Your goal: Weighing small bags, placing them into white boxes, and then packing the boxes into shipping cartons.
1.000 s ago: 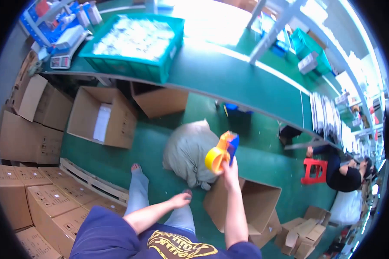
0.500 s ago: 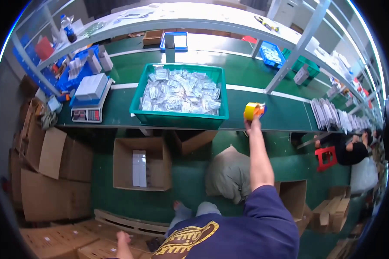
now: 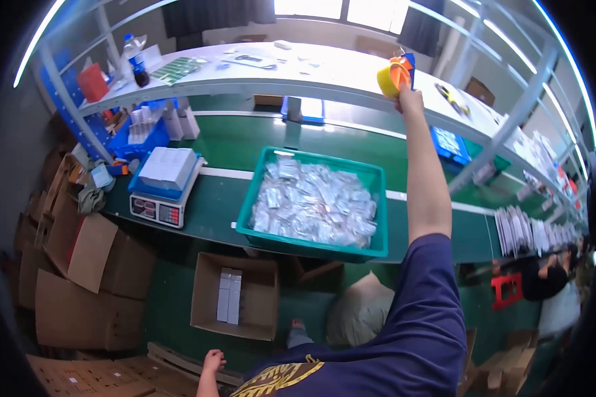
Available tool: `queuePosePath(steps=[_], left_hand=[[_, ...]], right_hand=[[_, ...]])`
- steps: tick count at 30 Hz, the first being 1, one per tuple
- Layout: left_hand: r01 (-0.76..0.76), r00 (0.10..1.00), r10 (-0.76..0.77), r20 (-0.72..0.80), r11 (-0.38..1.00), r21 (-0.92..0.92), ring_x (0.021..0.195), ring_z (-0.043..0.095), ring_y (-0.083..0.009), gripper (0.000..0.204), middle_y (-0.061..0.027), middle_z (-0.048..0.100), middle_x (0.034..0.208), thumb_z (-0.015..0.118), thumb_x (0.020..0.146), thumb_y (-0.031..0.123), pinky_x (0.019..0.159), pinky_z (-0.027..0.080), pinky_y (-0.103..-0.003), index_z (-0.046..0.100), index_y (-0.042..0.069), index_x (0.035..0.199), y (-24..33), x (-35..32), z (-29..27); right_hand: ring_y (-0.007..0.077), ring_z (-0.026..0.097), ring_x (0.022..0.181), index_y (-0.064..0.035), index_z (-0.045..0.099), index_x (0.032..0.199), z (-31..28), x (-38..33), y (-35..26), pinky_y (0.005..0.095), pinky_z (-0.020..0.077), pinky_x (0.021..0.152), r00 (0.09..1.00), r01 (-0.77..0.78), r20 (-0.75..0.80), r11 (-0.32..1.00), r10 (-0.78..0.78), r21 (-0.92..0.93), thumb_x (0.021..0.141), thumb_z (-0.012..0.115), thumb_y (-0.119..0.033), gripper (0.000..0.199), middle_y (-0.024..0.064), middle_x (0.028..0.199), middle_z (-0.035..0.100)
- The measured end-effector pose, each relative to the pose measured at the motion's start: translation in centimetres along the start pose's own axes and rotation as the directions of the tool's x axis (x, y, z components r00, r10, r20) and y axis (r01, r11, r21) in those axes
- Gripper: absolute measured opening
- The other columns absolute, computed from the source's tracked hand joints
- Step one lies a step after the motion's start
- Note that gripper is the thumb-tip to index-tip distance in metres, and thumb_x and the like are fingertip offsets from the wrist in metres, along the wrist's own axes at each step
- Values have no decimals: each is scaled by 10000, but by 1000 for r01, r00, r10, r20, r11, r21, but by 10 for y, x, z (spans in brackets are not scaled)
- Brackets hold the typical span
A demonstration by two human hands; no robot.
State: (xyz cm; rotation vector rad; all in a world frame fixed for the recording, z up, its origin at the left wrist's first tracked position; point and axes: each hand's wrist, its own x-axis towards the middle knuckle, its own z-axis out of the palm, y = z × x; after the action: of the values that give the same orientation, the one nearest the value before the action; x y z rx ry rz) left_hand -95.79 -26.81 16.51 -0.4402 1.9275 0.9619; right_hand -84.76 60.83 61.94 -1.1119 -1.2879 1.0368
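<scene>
The upper shelf (image 3: 324, 69) lies mostly bare around the raised right hand (image 3: 409, 99), with only flat items nearby (scissors (image 3: 451, 98) to its right). Slanted frame posts (image 3: 510, 122) cross the reach beyond. Below, the teal bin (image 3: 311, 245) fills the belt's (image 3: 232, 142) middle; the scale (image 3: 162, 198) blocks its left.

Green workbench (image 3: 245, 142) ran across room under white upper shelf (image 3: 298, 69) on grey metal posts. Bright windows (image 3: 341, 8) behind, dark curtains beside. Green floor (image 3: 172, 304) below, open cardboard boxes (image 3: 86, 264) stacked left, wooden pallet (image 3: 179, 357) near bottom edge.
</scene>
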Motion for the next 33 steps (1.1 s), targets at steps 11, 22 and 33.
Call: queuePosePath(steps=[11,22,33], left_hand=[[-36,985,80,-152,962,272,641,635,-192,399,-103,658,824,632,825,208,561,500,-353,532,50,1177,6,50,-136],[143,989,-121,-80,707,692,852,662,-263,334,-176,663,1020,559,836,190,692,514,-430,622,42,1128,60,272,-398],[-639,731,609,306,770,-6,903,616,-140,200,-57,668,991,543,948,151,777,480,-256,602,42,1105,419,178,-346]], right_hand=[[134,571,640,-24,567,989,114,-7,23,244,464,485,958,-11,-283,993,45,121,889,581,-213,214,60,789,588],[191,604,760,-32,603,1068,331,-567,244,322,502,688,705,26,696,976,136,-217,808,572,-149,287,102,830,623],[127,610,823,-44,581,1151,390,-595,203,256,494,714,811,-216,507,955,292,-204,931,532,-135,243,51,980,641]])
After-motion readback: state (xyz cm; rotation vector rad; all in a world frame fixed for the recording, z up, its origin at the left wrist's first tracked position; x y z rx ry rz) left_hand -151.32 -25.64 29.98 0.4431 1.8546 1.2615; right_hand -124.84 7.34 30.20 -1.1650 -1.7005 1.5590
